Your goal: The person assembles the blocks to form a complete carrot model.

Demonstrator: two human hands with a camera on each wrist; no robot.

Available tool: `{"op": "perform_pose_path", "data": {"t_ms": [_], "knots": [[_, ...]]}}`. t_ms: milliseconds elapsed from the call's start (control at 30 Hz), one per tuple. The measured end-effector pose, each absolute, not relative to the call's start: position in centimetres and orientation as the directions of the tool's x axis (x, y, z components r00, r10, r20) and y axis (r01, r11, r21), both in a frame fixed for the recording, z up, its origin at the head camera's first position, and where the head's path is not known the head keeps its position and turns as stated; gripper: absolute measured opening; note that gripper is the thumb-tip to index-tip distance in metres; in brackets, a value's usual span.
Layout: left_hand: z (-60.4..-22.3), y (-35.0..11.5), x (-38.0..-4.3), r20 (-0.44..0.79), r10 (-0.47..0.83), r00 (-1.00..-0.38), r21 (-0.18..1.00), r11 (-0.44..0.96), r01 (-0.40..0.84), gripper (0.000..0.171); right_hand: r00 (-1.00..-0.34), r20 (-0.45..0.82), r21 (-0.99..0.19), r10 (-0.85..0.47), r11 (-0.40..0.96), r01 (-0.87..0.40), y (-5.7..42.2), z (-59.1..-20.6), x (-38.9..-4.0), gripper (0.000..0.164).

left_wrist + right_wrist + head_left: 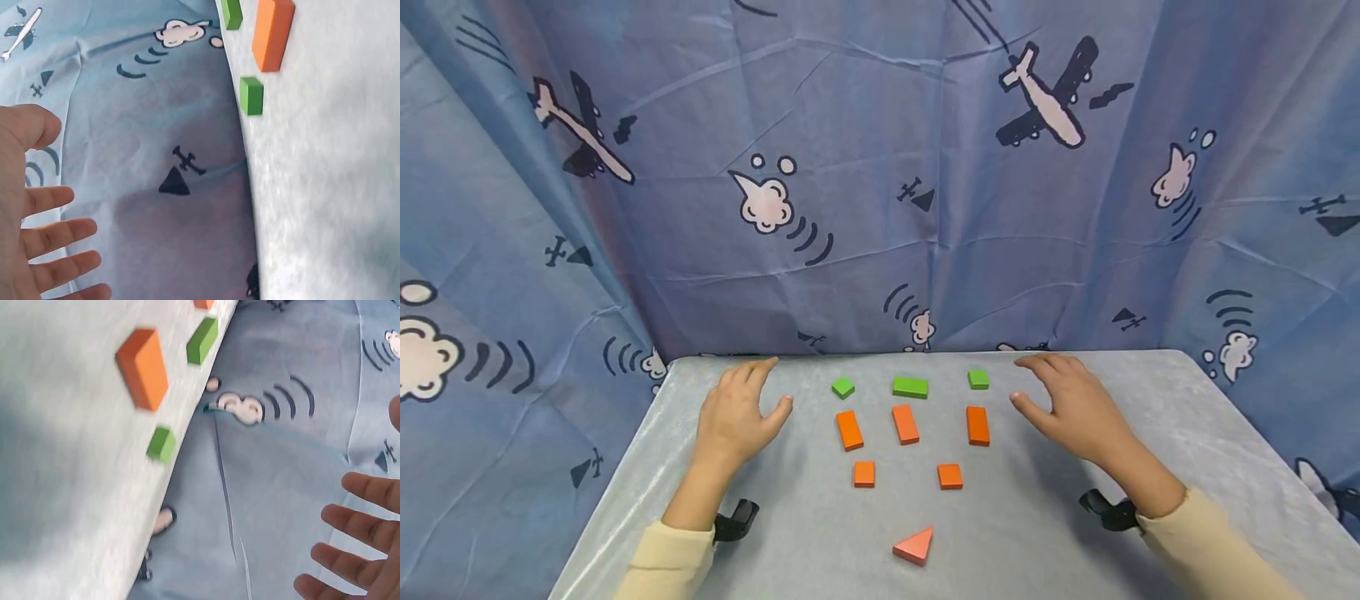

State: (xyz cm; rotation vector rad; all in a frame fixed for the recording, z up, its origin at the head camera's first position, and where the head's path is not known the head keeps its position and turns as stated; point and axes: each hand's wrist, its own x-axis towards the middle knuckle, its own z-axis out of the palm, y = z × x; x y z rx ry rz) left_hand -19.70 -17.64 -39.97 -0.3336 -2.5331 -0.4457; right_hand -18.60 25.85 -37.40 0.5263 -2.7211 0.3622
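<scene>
My left hand [737, 415] hovers over the left side of the table, fingers extended and thumb apart, holding nothing. On the opposite side my right hand [1071, 407] is held likewise, its fingers spread in the right wrist view. Between them lie wooden-looking blocks. At the back are a small green block [843, 387], a longer green block [910, 387] and another small green block [978, 379]. Three orange bars form the middle row: left bar [850, 430], centre bar [906, 424], right bar [977, 426]. Nearer lie two orange squares [864, 474] and a salmon triangle [914, 547].
A pale grey cloth covers the table [820, 533]. Behind it and along both sides hangs a blue curtain [850, 275] printed with planes and clouds. Dark wrist devices [737, 521] sit below both hands, by the cream sleeves [670, 558].
</scene>
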Motion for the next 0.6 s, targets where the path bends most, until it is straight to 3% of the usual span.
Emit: {"op": "perform_pose_path", "data": {"t_ms": [333, 600], "knots": [[-41.9, -15.3, -19.6, 0.421, 0.101, -0.901, 0.426, 0.855, 0.295, 0.052, -0.905, 0.266, -0.349, -0.333, 0.842, -0.412, 22.1, -39.1, -20.0, 0.047], [-43.6, -14.1, -20.1, 0.292, 0.068, -0.954, 0.605, 0.76, 0.239, 0.048, -0.893, 0.23, -0.441, -0.386, 0.777, -0.449, 19.8, -40.6, -21.2, 0.046]]}}
